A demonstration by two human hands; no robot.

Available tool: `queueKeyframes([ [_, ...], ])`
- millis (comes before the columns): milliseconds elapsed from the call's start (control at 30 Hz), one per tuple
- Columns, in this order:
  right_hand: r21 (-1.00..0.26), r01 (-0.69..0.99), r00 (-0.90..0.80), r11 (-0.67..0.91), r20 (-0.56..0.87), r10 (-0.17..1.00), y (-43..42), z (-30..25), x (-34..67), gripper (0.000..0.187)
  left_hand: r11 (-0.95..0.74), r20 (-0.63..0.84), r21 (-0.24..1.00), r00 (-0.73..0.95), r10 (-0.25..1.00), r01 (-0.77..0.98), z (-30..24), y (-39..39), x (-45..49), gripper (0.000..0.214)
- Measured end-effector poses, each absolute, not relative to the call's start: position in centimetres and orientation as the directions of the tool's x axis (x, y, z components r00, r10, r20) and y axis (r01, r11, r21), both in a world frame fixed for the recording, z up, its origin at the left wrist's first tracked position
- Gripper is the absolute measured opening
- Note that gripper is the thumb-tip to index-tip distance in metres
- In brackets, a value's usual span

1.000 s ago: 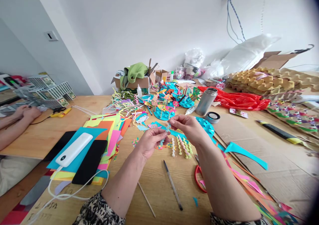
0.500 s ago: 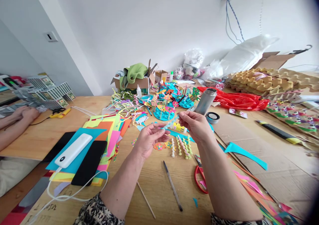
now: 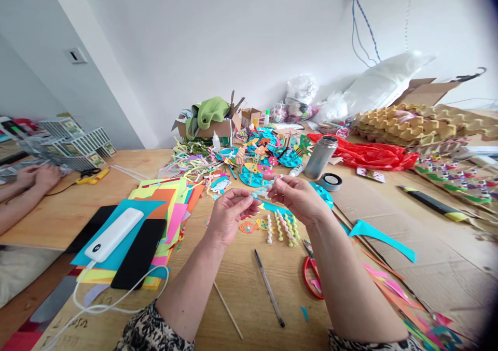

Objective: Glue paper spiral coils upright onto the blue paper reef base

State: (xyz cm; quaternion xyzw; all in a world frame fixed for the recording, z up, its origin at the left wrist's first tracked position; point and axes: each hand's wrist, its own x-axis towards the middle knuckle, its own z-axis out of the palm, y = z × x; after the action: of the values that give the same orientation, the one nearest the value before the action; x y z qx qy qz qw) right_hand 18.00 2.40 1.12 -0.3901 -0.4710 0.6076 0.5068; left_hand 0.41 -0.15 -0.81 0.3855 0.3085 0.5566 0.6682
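Observation:
Stretched between my two hands is a pale blue, bumpy pipe cleaner (image 3: 263,190). My left hand (image 3: 230,213) pinches one end of it between thumb and fingers. The fingers of my right hand (image 3: 295,195) are closed on the other end. Below them on the table lie several wavy pipe cleaners (image 3: 288,227) in white, pink and yellow-green. Paper fish (image 3: 248,227) rest beside these. Behind my hands stands a round blue piece (image 3: 252,177) with colourful paper fish on it. A glue stick seen earlier is now hidden by my right hand.
Red-handled scissors (image 3: 312,276), a pen (image 3: 269,289) and a thin stick (image 3: 228,310) lie near me. Coloured paper with a power bank (image 3: 114,234) and a black phone (image 3: 139,252) is at left. A metal bottle (image 3: 321,156) stands behind my right hand. Another person's hands (image 3: 39,177) rest far left.
My right hand has come down and slightly left, closer to my left hand. The pipe cleaner between them shows a shorter span. My left hand has barely shifted.

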Motion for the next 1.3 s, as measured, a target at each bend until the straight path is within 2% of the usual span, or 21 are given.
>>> queueKeyframes([
  [100, -0.968, -0.234, -0.278, -0.089, -0.021, 0.960, 2.1, 1.0, 17.2, 0.037, 0.094, 0.015, 0.866, 0.213, 0.977, -0.490, -0.7, -0.2, 0.5, 0.025],
  [200, -0.944, -0.303, -0.356, -0.130, -0.014, 0.934, 1.8, 1.0, 16.4, 0.029, 0.081, 0.039, 0.865, 0.228, 0.973, -0.495, -0.6, -0.4, 0.6, 0.024],
  [400, -0.915, -0.346, -0.527, -0.208, 0.006, 0.850, 1.3, 1.2, 15.9, 0.026, 0.044, 0.111, 0.844, 0.254, 0.961, -0.534, -0.3, -0.8, 0.6, 0.021],
  [933, -0.873, -0.443, -0.547, -0.207, 0.080, 0.833, 1.4, 1.1, 15.7, 0.016, -0.078, 0.210, 0.894, 0.260, 0.943, -0.441, -1.1, -0.4, 0.2, 0.018],
  [1300, -0.886, -0.407, -0.567, -0.221, 0.056, 0.822, 1.6, 0.3, 15.3, 0.022, -0.248, 0.296, 0.936, 0.180, 0.938, -0.250, -0.5, -1.0, 0.1, 0.019],
])
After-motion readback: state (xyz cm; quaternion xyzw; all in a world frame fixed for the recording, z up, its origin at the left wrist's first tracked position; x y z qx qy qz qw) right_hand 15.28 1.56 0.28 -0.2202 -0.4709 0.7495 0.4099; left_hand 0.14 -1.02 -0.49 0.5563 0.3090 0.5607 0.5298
